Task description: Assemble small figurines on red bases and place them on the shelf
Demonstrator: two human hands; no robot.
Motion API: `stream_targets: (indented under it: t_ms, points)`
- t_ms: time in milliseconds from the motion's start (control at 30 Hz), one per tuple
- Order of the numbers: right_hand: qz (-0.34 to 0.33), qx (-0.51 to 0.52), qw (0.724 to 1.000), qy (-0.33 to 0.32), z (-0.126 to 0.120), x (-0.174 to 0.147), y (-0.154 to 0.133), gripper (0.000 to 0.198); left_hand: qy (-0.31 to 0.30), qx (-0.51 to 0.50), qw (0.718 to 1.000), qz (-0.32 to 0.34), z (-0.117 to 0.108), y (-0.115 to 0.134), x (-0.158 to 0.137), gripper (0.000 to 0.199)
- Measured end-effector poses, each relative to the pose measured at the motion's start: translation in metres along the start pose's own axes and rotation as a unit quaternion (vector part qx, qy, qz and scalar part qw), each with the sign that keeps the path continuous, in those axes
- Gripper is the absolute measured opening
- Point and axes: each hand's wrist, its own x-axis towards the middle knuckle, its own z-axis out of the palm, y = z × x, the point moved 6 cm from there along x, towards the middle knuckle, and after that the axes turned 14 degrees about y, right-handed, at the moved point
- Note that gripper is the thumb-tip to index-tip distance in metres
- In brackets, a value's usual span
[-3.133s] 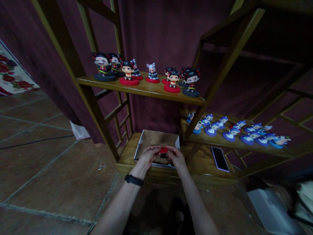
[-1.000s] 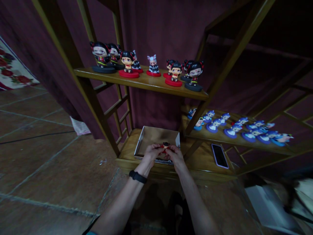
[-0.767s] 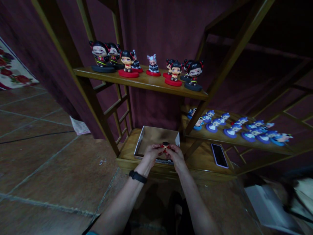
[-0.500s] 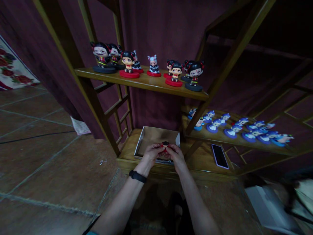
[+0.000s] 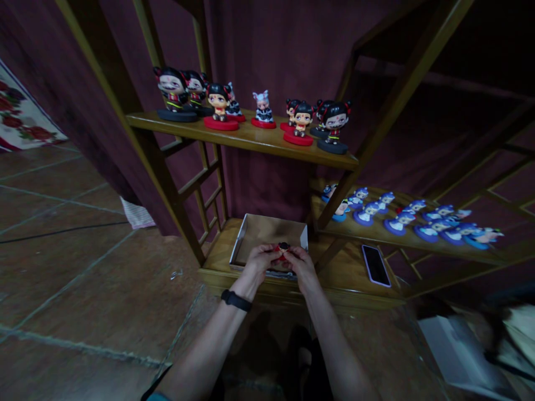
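Box (image 5: pixel 270 229) on wooden shelf (image 5: pixel 339 273), maroon curtain (image 5: pixel 267 186) behind

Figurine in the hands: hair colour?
The figurine has black hair; it shows best in the head view, the only one here.

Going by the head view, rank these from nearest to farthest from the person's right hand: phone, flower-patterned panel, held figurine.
1. Held figurine: gripped between the right hand and left hand.
2. Phone: off to the right, lying flat.
3. Flower-patterned panel: far left, at the picture's edge.
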Motion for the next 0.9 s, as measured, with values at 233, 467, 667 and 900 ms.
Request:
stream_targets:
  t_ms: [233,467,667,900]
  points:
    - [0.0,0.012,1.0,0.01,-0.002,0.003,0.007,0.032,-0.002,-0.007,1.0,0.01,0.002,-0.002,0.001,0.033]
    - [0.055,0.083,0.995,0.007,-0.001,0.002,0.012,0.027,-0.062,-0.001,0.998,0.013,0.006,0.001,-0.001,0.038]
    - [0.063,0.086,0.994,0.003,-0.004,0.004,0.013,0.02,-0.083,0.034,0.992,0.085,0.008,0.001,0.002,0.045]
    - [0.073,0.078,0.994,0.007,-0.004,0.005,0.013,0.023,-0.044,0.04,0.993,0.107,0.008,0.003,0.004,0.046]
